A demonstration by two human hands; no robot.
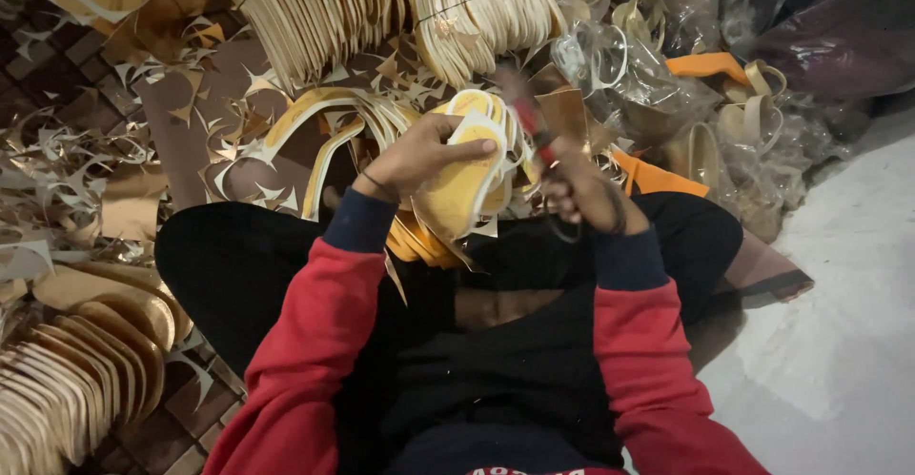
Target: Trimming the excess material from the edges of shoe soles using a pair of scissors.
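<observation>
A single head-worn view is aimed steeply down, close over the lap, hands at twelve o'clock.

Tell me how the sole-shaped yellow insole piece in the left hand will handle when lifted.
The insole piece looks thin and flat, so probably light. It seems to curve slightly under the left hand, so likely flexible rather than stiff. Its sheet-like form should not roll.

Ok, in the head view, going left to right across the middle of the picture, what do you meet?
Gold paper scraps → left hand holding a yellow sole-shaped piece → right hand with red-handled scissors → clear plastic bags of looped strips → bare pale floor.
</observation>
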